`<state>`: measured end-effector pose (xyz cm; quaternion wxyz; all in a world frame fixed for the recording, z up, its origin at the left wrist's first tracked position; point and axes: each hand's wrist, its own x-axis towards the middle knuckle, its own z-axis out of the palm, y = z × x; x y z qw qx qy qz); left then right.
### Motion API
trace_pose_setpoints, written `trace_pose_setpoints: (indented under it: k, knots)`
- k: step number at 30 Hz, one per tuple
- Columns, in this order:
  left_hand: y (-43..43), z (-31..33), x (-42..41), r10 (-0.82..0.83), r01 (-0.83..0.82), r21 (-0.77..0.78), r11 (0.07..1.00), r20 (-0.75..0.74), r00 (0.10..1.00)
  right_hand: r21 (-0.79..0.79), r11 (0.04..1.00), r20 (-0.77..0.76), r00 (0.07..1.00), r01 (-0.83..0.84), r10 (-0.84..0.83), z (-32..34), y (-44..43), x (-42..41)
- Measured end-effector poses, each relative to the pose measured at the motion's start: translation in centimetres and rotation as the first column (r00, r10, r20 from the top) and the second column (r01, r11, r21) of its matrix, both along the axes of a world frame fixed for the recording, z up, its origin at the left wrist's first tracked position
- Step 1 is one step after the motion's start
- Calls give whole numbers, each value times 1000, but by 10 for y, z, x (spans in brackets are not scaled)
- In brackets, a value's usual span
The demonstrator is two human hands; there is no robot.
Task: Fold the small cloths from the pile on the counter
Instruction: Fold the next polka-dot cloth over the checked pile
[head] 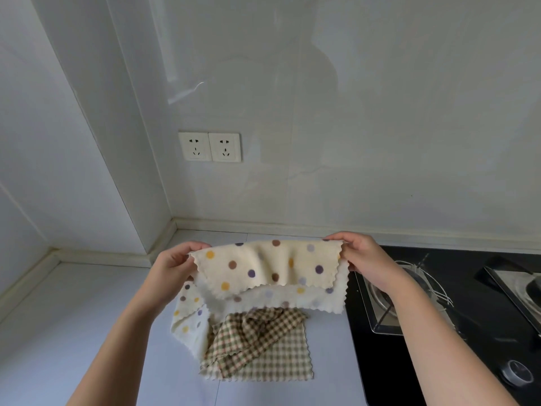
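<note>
held cloth: cream polka-dot fleece cloth with wavy pinked edges, raised clear of the white counter at the centre of the view; front layer drapes over a rear layer, so it reads as part-way through a fold
left hand: at 9 o'clock of the cloth, fingers curled over the top corner, pinching it
right hand: at 3 o'clock of the cloth, gripping the other top corner, fingers curled over the edge
pile: at 6 o'clock under the held cloth; crumpled brown-and-green checked cloth lies on a flat pale checked cloth
dotted flap: hangs at 7 o'clock; same cloth or a second one, cannot tell
surroundings: black glass hob at 3 o'clock of the pile, near it
handling (judged): light, limp, no stiffness; sags between the grips and will not hold a crease unless pressed flat; nap looks grippy, not slippery; not fragile
where to hold (judged): corners, pinching both layers together so edges stay matched; lower onto bare counter at 7 o'clock, away from the hob
</note>
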<state>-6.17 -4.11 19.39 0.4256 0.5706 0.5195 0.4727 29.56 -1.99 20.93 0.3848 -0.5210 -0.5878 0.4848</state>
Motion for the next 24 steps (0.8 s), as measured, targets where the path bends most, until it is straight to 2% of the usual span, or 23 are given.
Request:
trace_pose_setpoints:
  k: [4,7,9,11,13,15,17,19,20,21,23,24]
  knots:
    - [-3,7,3,-28,29,-5,1000,172,985,-43,999,-180,984,-20,12,-3,4,3]
    - [-3,8,-4,-79,84,-24,996,176,981,-61,997,-240,970,-52,36,2,3,3]
    - [-3,13,-7,-143,146,-16,989,125,982,-50,996,-196,979,-71,59,6,1,6]
    - [-2,16,-7,-157,157,4,988,13,987,-42,995,-117,989,-91,85,9,0,8]
    - [3,16,-2,-78,84,60,995,-103,992,1,996,31,996,-86,86,10,0,6]
    - [8,16,-1,-28,49,81,995,-237,971,94,995,146,989,-31,17,8,1,4]
    - [11,15,-2,-122,117,-38,992,-434,893,140,990,123,992,-21,4,9,3,-1]
    - [13,13,9,-353,245,-260,934,-567,744,137,986,108,991,-93,78,12,5,-14]
    - [14,9,23,-451,310,-334,890,-560,695,133,981,144,982,-144,124,16,6,-24]
    - [13,5,42,-512,383,-343,858,-513,688,123,974,178,970,-189,166,18,6,-34]
    - [13,-8,80,-506,448,-235,863,-413,757,119,959,235,946,-255,223,22,7,-53]
    - [12,-13,97,-450,413,-179,893,-375,810,128,958,257,941,-257,219,23,8,-59]
